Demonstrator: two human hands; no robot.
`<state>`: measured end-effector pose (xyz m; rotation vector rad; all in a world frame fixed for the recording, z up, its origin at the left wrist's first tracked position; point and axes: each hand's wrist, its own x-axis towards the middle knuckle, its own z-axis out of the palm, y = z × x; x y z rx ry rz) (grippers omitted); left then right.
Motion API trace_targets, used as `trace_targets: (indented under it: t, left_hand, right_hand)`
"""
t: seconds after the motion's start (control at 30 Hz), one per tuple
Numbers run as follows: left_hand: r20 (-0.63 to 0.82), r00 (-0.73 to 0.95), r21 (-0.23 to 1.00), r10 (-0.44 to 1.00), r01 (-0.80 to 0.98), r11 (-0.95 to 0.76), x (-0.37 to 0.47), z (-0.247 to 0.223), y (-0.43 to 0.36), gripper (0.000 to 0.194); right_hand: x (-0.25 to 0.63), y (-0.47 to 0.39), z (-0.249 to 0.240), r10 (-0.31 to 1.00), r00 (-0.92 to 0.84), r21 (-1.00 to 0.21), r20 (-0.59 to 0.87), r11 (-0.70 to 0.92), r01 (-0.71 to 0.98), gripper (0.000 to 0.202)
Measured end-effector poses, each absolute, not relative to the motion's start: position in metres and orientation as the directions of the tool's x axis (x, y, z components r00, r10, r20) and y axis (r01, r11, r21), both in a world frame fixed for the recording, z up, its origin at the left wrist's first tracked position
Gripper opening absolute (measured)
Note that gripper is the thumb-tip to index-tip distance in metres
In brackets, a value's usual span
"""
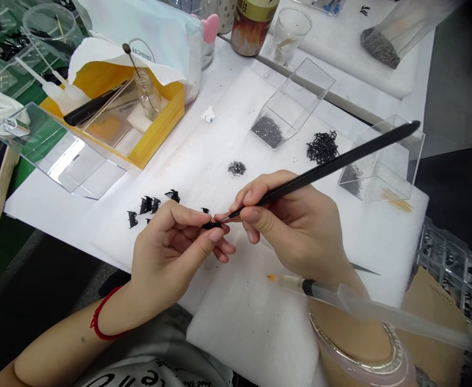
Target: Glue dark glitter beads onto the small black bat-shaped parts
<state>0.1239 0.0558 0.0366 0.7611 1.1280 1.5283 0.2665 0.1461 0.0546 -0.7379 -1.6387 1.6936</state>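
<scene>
A small black piece (211, 225) is pinched between the thumb and index finger of my left hand (163, 258). My right hand (300, 220) grips a black fine-tipped brush (340, 158) like a pen, its tip touching or very close to the piece. What kind of piece it is cannot be made out. Several similar black pieces (150, 205) stand on the white foam sheet (260, 328) left of my hands, and one lies just beyond my fingertips. Beyond my right hand are a pile of black bits (322, 147) and a small heap of dark glittering grains (237, 168).
Clear boxes with dark grains (268, 130) stand at the back and right. A yellow box (159, 129) with a small glass bottle (147, 95) sits at the left. A translucent orange-tipped pen (332, 294) crosses my right forearm. Toothpicks (397, 200) and a compartment case (449, 258) are at the right.
</scene>
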Motion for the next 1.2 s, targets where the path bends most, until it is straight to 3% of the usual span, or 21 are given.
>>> trace_targets:
  t: [0.8,1.2]
  left_hand:
    - [-0.086,-0.266,0.943,0.960,-0.332,-0.007,0.1233,0.0359,0.0544,0.021]
    - [0.011,-0.241,0.939,0.970,-0.330,-0.093,0.1228,0.0306,0.0527,0.030]
  right_hand:
    - [0.2674,0.1462,0.0565,0.774,-0.630,-0.998,0.065,0.061,-0.027,0.010]
    - [0.2662,0.1485,0.0595,0.776,-0.627,-0.989,-0.069,-0.137,-0.061,0.009]
